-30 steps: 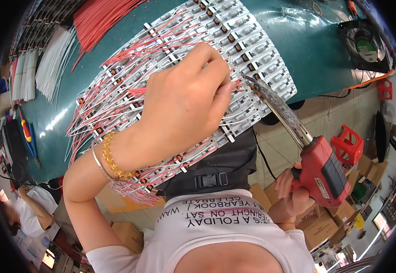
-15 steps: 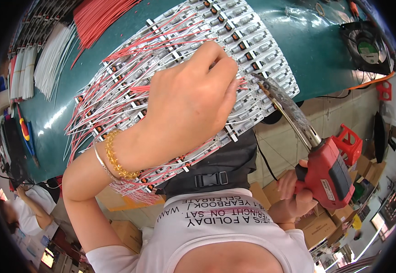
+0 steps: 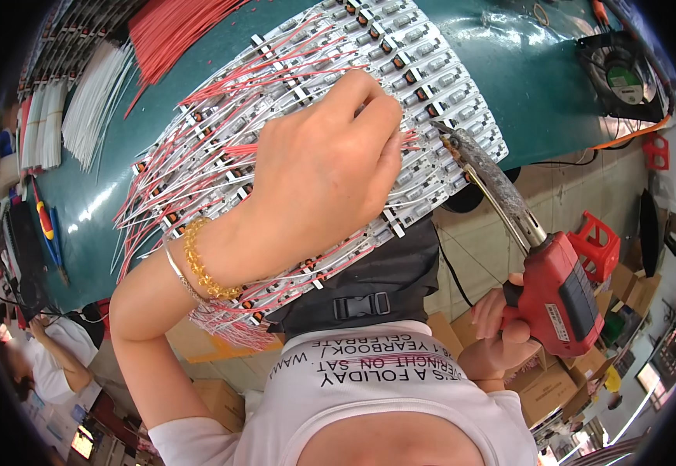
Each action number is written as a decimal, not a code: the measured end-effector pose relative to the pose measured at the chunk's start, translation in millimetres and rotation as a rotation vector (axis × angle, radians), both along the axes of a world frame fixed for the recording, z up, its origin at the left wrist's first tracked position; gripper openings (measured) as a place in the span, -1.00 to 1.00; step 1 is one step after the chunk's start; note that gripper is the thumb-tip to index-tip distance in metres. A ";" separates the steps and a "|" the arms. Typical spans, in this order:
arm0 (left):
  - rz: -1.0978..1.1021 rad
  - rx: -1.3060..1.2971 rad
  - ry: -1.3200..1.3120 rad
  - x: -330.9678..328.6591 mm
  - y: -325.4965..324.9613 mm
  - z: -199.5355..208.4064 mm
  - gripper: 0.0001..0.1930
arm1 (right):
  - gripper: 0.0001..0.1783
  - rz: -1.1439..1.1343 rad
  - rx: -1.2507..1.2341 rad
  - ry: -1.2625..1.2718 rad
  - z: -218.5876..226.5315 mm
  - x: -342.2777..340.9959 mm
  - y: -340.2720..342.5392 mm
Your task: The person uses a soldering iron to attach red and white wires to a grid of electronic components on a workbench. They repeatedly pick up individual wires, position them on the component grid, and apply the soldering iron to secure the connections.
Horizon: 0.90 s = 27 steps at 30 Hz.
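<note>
My left hand [image 3: 322,155] is closed in a pinch round a bunch of red wires [image 3: 238,149]. Their short ends poke out past the fingertips on the right. Beneath it lies a panel of small white circuit boards [image 3: 462,97] in rows, with many red and white wires attached across its left part. In my right hand [image 3: 503,330] is a red-handled soldering gun [image 3: 559,299], gripped by its handle. Its tip points up and left, over the boards just right of the left fingertips. Whether the tip touches a board I cannot tell.
Loose red wires [image 3: 171,35] and white wires [image 3: 93,97] lie on the green table [image 3: 89,260] at the far left. A black fan [image 3: 624,81] stands far right. Pliers [image 3: 45,221] rest at left. A red stool [image 3: 594,247] and cardboard boxes [image 3: 544,392] are beyond the right hand.
Little differs. The soldering gun's tip has shifted very slightly left along the boards, and the left hand keeps its pinch on the red wires.
</note>
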<state>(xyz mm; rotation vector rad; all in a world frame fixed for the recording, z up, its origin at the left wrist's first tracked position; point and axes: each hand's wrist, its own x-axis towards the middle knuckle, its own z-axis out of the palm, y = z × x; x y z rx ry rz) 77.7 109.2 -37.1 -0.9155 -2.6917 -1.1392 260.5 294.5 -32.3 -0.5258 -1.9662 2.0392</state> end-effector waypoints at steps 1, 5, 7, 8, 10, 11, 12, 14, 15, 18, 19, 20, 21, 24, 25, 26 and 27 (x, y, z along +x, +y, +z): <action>0.003 0.000 0.000 -0.3 0.1 0.7 -0.90 | -0.20 -0.056 0.063 -0.011 -6.2 5.3 1.3; 0.003 0.000 0.005 -0.9 0.1 0.6 -0.90 | -0.16 0.018 0.051 -0.004 4.7 -7.7 -8.4; -0.002 0.000 0.005 -0.7 0.6 0.9 -0.90 | -0.16 -0.009 0.045 0.005 0.6 -3.7 -6.0; 0.002 0.006 0.015 -0.7 0.6 0.4 -0.90 | -0.16 -0.021 0.042 0.009 -0.8 -2.1 -4.6; 0.010 0.020 0.034 -0.3 0.8 -0.9 -0.91 | -0.16 0.025 0.025 0.042 0.3 -5.9 -1.3; -0.001 0.036 0.013 -0.2 0.4 1.4 -0.91 | -0.16 0.049 0.017 0.057 1.1 -7.1 0.7; -0.013 0.052 -0.009 -0.2 -0.4 6.1 -0.92 | -0.16 0.057 0.006 0.062 1.9 -6.8 3.2; -0.033 0.064 -0.057 3.0 0.6 9.6 -0.92 | -0.16 0.074 -0.012 0.063 2.8 -5.2 7.8; -0.042 0.057 -0.080 6.0 1.9 10.5 -0.92 | -0.15 0.058 -0.013 0.059 3.4 -3.8 8.9; -0.035 0.022 -0.056 10.2 3.7 6.3 -0.91 | -0.13 0.054 -0.015 0.045 4.1 2.3 10.5; -0.026 0.017 -0.047 9.8 4.2 4.3 -0.91 | -0.12 0.071 -0.008 0.039 2.8 4.3 11.5; -0.017 0.013 -0.038 9.6 4.5 3.3 -0.90 | -0.12 0.084 -0.004 0.032 2.5 4.8 11.8; -0.016 0.009 -0.044 10.0 4.6 3.0 -0.90 | -0.12 0.097 0.000 0.025 2.3 5.3 12.3; -0.018 0.001 -0.043 10.4 4.6 2.8 -0.90 | -0.17 0.113 0.003 -0.009 3.3 4.4 11.8; -0.024 0.003 -0.034 9.7 4.5 2.2 -0.90 | -0.19 0.109 0.005 -0.029 4.0 3.8 11.4; -0.029 0.005 -0.025 9.0 4.6 1.4 -0.90 | -0.20 0.097 0.012 -0.046 4.1 3.9 10.7; -0.030 0.011 -0.024 8.7 5.4 0.2 -0.90 | -0.22 0.084 0.019 -0.063 4.2 4.3 9.8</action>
